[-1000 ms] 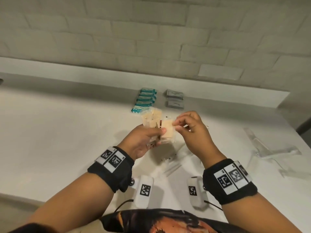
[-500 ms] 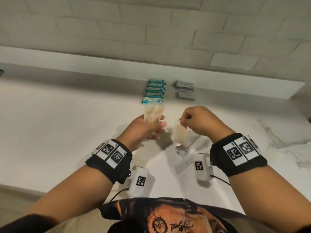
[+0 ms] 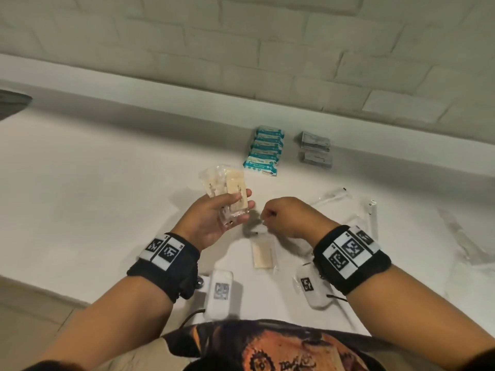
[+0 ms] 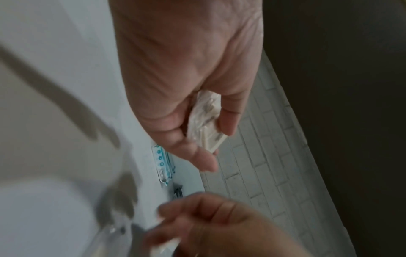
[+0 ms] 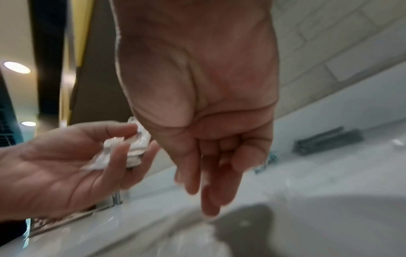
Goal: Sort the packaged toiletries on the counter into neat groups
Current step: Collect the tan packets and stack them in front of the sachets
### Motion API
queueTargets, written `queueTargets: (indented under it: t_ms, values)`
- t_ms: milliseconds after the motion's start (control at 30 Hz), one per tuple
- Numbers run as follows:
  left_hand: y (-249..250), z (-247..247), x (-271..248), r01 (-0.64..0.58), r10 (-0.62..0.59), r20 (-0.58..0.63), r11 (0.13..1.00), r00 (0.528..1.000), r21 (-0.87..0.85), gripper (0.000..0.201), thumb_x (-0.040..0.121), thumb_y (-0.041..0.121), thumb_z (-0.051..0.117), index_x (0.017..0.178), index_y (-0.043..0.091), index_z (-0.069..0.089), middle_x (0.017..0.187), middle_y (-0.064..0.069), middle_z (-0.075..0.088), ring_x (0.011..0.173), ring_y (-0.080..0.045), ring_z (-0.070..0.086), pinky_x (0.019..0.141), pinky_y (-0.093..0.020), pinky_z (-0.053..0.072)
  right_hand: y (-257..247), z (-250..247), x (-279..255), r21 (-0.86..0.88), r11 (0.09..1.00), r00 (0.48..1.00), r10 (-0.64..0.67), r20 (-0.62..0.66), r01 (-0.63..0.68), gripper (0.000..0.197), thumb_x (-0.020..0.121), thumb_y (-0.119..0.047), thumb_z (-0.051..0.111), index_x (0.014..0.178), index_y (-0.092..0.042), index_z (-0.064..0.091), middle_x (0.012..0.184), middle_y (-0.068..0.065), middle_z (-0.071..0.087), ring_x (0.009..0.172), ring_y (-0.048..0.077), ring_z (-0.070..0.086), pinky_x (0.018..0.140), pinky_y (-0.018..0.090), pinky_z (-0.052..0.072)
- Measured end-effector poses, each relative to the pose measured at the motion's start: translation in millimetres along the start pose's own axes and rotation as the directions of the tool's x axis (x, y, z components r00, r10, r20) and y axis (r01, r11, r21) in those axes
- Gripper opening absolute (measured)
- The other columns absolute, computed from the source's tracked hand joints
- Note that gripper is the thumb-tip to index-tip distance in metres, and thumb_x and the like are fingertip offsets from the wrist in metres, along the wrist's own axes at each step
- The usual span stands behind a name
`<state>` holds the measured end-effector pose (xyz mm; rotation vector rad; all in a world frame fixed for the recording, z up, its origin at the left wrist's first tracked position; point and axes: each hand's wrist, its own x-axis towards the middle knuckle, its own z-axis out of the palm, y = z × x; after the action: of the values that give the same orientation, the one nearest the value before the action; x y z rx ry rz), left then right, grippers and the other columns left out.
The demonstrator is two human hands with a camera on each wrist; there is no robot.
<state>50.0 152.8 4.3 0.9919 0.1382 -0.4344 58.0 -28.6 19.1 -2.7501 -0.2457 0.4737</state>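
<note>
Left hand: my left hand [image 3: 214,218] holds a small bundle of clear-wrapped packets [image 3: 227,191] above the counter [image 3: 80,196], thumb on one side and fingers curled round the other.
Right hand: my right hand [image 3: 292,218] hangs beside it, just above the counter; in the right wrist view its fingers [image 5: 208,182] point loosely down and grip nothing.
Loose packet: one pale packet [image 3: 263,254] lies flat on the counter, below and between my hands.
Teal group: a row of teal-and-white packs [image 3: 263,151] sits near the back ledge.
Grey group: grey packs [image 3: 314,151] are stacked just right of the teal row, apart from it.
Still unsorted: long clear-wrapped items [image 3: 371,212] lie scattered to my right.
</note>
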Motion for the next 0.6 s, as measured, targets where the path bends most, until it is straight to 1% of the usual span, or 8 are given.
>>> queueTargets:
  t_ms: [67, 100, 167, 267, 333, 400, 500, 600]
  values:
    - [-2.2, -0.2, -0.8, 0.005, -0.005, 0.012, 1.000, 1.000, -0.004, 0.017, 0.083, 0.012, 0.065, 0.098, 0.004, 0.069, 0.098, -0.014, 0.072, 0.089, -0.024, 0.072, 0.074, -0.031, 0.059, -2.8, -12.6, 0.6, 0.278, 0.961, 0.990, 0.043, -0.131, -0.006, 0.013, 0.092, -0.028, 0.059, 0.095, -0.019, 0.068, 0.091, -0.004, 0.067, 0.079, 0.014, 0.062, 0.061, 0.023, 0.044]
    - [-3.3, 0.7, -1.1, 0.012, -0.012, 0.022, 1.000, 1.000, -0.011, 0.022, 0.080, 0.014, 0.067, 0.099, 0.003, 0.070, 0.097, -0.015, 0.072, 0.088, -0.025, 0.071, 0.072, -0.031, 0.059, -5.5, -19.0, -0.7, 0.439, 0.898, 0.984, 0.063, -0.168, 0.018, 0.015, 0.090, -0.030, 0.063, 0.093, -0.016, 0.068, 0.087, -0.003, 0.068, 0.073, 0.013, 0.062, 0.055, 0.020, 0.043]
    - [-5.9, 5.5, -1.1, 0.033, -0.033, 0.033, 0.999, 0.999, -0.003, 0.028, 0.078, 0.019, 0.069, 0.100, 0.002, 0.069, 0.096, -0.014, 0.072, 0.087, -0.025, 0.070, 0.070, -0.030, 0.060, -12.7, -26.9, -7.7, 0.623, 0.779, 0.981, 0.061, -0.183, 0.068, 0.015, 0.085, -0.025, 0.071, 0.088, -0.011, 0.068, 0.078, -0.002, 0.068, 0.062, 0.010, 0.059, 0.047, 0.012, 0.041]
    - [-9.8, 15.4, 1.0, 0.030, -0.032, 0.044, 0.998, 0.999, 0.050, 0.039, 0.080, 0.032, 0.065, 0.111, 0.007, 0.066, 0.099, -0.009, 0.071, 0.088, -0.021, 0.069, 0.070, -0.029, 0.058, -17.7, -22.7, -14.8, 0.718, 0.686, 0.982, 0.031, -0.187, 0.115, 0.012, 0.080, -0.012, 0.075, 0.080, -0.006, 0.065, 0.067, 0.001, 0.064, 0.054, 0.007, 0.056, 0.044, 0.008, 0.039]
    - [-10.7, 19.3, 3.3, 0.031, -0.032, 0.014, 0.997, 0.999, 0.075, 0.045, 0.087, 0.042, 0.056, 0.118, 0.011, 0.063, 0.102, -0.007, 0.072, 0.086, -0.020, 0.069, 0.067, -0.027, 0.058, -12.5, -20.5, -16.4, 0.755, 0.644, 0.978, 0.045, -0.202, 0.126, 0.012, 0.081, -0.010, 0.074, 0.083, -0.004, 0.063, 0.069, 0.003, 0.063, 0.051, 0.004, 0.055, 0.045, 0.011, 0.041]
    - [-9.3, 19.3, 5.5, 0.059, -0.056, -0.039, 0.995, 0.998, 0.080, 0.047, 0.092, 0.049, 0.047, 0.118, 0.013, 0.063, 0.106, -0.009, 0.071, 0.090, -0.023, 0.069, 0.064, -0.028, 0.057, -2.7, -22.2, -18.3, 0.795, 0.586, 0.977, 0.025, -0.211, 0.157, 0.011, 0.082, -0.004, 0.070, 0.088, -0.004, 0.061, 0.071, 0.004, 0.063, 0.054, 0.008, 0.056, 0.049, 0.016, 0.041]
    - [-6.5, 18.4, 4.7, 0.153, -0.152, -0.016, 0.984, 0.988, 0.093, 0.039, 0.091, 0.035, 0.057, 0.116, 0.007, 0.064, 0.109, -0.010, 0.069, 0.092, -0.024, 0.069, 0.062, -0.027, 0.057, 8.1, -27.5, -22.7, 0.831, 0.511, 0.975, -0.101, -0.199, 0.222, 0.018, 0.082, 0.011, 0.062, 0.086, -0.006, 0.060, 0.076, 0.005, 0.061, 0.067, 0.012, 0.055, 0.060, 0.019, 0.044]
    - [-5.9, 24.0, 1.0, 0.191, -0.198, 0.086, 0.978, 0.976, 0.085, 0.030, 0.078, 0.017, 0.068, 0.106, 0.006, 0.068, 0.097, -0.008, 0.072, 0.077, -0.016, 0.069, 0.056, -0.021, 0.054, 9.9, -29.4, -23.4, 0.835, 0.485, 0.966, -0.144, -0.217, 0.260, 0.023, 0.082, 0.014, 0.060, 0.086, -0.008, 0.064, 0.081, 0.008, 0.063, 0.075, 0.017, 0.057, 0.070, 0.022, 0.049]
